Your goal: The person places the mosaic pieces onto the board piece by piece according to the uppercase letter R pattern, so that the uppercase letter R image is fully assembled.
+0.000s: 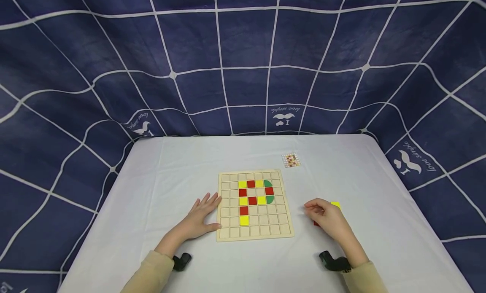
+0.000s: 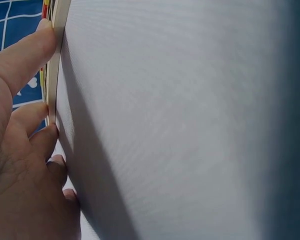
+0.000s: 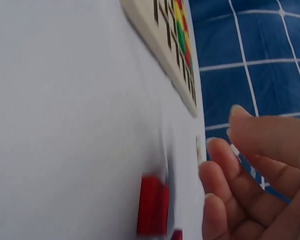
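A wooden grid board (image 1: 262, 232) lies at the table's middle, with red, yellow and green tiles set in a pattern in its upper cells. My left hand (image 1: 208, 205) lies flat on the cloth, fingers straight, and its fingertips (image 2: 45, 37) touch the board's left edge (image 2: 57, 60). My right hand (image 1: 313, 209) hovers to the right of the board with loosely bent fingers (image 3: 225, 165), holding nothing. Beneath it sit a red tile (image 1: 316, 223), also the blurred red tile (image 3: 152, 205) at the wrist, and a yellow tile (image 1: 336, 205). The board (image 3: 162, 42) shows edge-on in the right wrist view.
A small pattern card (image 1: 291, 160) lies behind the board to the right. The white tablecloth (image 1: 171, 166) covers the table, with a blue grid-patterned cloth (image 1: 243, 52) hanging behind and around it. A black wrist camera (image 1: 334, 261) sits on each forearm.
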The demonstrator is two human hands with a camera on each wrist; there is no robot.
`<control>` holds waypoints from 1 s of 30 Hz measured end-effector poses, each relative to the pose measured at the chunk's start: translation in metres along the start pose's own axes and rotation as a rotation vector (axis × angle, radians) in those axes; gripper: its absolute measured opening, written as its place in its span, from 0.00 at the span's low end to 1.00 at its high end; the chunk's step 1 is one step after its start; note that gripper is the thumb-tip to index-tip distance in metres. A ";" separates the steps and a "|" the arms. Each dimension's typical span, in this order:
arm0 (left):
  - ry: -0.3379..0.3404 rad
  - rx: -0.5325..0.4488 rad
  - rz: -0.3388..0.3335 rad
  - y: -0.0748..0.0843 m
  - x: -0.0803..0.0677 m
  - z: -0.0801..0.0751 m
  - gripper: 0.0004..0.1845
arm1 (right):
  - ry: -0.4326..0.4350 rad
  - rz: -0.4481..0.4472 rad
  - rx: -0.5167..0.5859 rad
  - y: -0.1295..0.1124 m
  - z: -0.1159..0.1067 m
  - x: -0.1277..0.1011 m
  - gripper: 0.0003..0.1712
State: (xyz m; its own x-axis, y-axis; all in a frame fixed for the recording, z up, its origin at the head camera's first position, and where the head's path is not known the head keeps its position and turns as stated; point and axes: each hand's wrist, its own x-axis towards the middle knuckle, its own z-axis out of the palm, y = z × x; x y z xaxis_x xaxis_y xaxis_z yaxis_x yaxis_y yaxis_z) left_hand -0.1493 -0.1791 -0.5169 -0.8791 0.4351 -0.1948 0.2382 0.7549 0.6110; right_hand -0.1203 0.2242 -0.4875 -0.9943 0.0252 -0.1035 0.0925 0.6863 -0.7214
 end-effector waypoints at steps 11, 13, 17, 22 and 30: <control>0.005 -0.005 0.002 -0.001 0.001 0.002 0.48 | -0.015 0.025 -0.151 0.023 -0.013 -0.012 0.14; 0.004 -0.005 0.001 -0.001 0.001 0.001 0.48 | -0.023 0.029 -0.161 0.025 -0.013 -0.013 0.16; 0.007 -0.008 0.000 0.000 0.000 0.001 0.48 | -0.034 0.023 -0.177 0.029 -0.011 -0.014 0.18; 0.009 -0.008 0.000 0.000 -0.001 0.000 0.48 | -0.027 0.016 -0.196 0.029 -0.009 -0.012 0.18; 0.006 -0.007 0.009 0.001 0.000 0.000 0.47 | -0.029 0.035 -0.161 0.025 -0.009 -0.011 0.17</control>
State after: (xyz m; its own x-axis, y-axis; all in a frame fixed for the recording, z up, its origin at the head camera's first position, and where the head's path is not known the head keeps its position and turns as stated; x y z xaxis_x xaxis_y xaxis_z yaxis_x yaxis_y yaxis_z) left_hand -0.1487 -0.1788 -0.5166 -0.8794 0.4389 -0.1845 0.2435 0.7476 0.6179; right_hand -0.1075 0.2473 -0.4985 -0.9884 0.0316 -0.1483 0.1151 0.7930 -0.5983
